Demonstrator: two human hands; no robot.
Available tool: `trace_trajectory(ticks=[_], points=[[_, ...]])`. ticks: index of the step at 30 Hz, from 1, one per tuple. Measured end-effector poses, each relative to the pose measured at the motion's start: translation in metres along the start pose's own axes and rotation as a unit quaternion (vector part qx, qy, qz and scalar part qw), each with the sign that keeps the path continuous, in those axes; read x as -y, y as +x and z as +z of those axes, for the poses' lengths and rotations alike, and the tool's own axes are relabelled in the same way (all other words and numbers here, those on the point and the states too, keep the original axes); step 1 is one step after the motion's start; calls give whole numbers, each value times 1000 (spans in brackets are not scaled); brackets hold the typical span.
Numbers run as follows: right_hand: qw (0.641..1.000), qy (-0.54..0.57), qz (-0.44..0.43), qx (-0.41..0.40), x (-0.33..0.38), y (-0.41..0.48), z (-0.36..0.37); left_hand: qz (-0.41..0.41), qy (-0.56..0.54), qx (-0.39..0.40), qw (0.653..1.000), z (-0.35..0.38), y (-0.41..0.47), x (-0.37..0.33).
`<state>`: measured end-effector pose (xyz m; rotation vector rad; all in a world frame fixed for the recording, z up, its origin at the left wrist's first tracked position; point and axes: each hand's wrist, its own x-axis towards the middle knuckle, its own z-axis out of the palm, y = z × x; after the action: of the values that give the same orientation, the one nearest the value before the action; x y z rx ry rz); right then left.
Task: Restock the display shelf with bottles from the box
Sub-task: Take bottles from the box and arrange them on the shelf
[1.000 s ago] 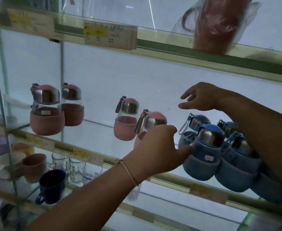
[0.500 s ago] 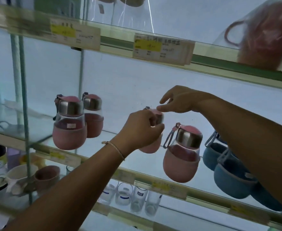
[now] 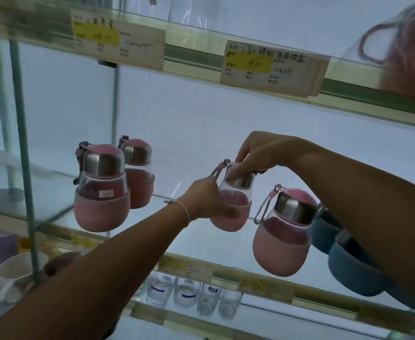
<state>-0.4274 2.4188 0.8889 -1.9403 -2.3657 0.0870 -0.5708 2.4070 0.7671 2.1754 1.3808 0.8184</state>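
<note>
At frame centre, the left hand [image 3: 204,200] grips a pink-sleeved, steel-capped bottle [image 3: 228,223]; the right hand [image 3: 263,153] pinches its cap; upper-right, a yellow-patched price label [image 3: 272,65], handwriting illegible

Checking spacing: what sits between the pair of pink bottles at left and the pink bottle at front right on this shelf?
Head view: one more pink bottle, with the left hand gripping its sleeve and the right hand gripping its steel cap.
</note>
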Motion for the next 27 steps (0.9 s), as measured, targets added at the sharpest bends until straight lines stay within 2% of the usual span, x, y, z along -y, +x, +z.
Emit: trace_trajectory(ticks=[7, 14, 22, 27], points=[[1000, 15, -5, 10, -28, -14, -7, 17, 38, 22, 999, 18, 18, -18], [1000, 27, -10, 11, -61, -31, -11, 58, 23, 126, 990, 28, 37, -24], [1000, -6, -4, 14, -88, -41, -14, 151, 104, 112, 977, 42, 52, -33], [1000, -2, -4, 13, -99, -51, -15, 211, 109, 107, 965, 50, 62, -31]])
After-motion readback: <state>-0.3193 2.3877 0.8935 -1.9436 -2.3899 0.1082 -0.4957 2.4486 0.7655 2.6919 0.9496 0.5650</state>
